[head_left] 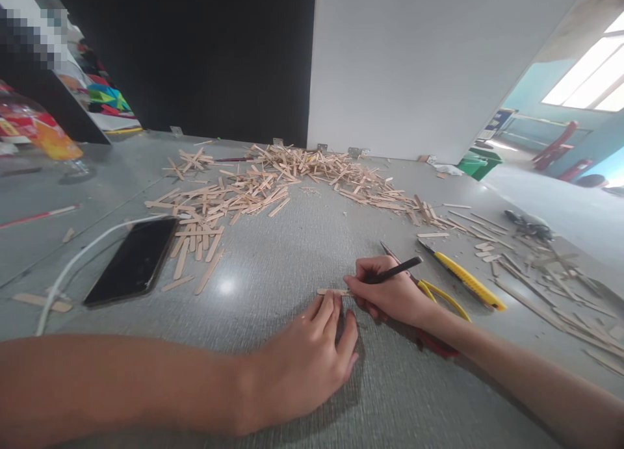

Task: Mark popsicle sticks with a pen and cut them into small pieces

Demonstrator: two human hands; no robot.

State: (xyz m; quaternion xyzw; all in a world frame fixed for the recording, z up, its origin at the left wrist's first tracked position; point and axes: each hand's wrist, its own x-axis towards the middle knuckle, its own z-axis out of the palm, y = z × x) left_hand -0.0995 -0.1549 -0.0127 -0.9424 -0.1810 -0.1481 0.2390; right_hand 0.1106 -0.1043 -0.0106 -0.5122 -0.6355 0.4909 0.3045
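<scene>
A short wooden craft stick (322, 292) lies flat on the grey tabletop in front of me. My left hand (307, 355) presses its bunched fingertips down on the stick, covering part of it. A dark pen (397, 268) is gripped in my right hand (385, 290), its back end pointing up and to the right. The pen's tip is hidden behind my fingers, close to the stick's right end. Under and beside my right wrist lie scissors or pliers with yellow and red handles (441, 292), partly covered. Just right of them rests a yellow utility knife (470, 281).
A large heap of craft sticks (292, 166) curves across the back. On the left are a smartphone (134, 260), a white cable (73, 267) and a bottle (53, 137). More sticks and scraps (560, 280) lie right. Black and white panels (414, 65) stand behind.
</scene>
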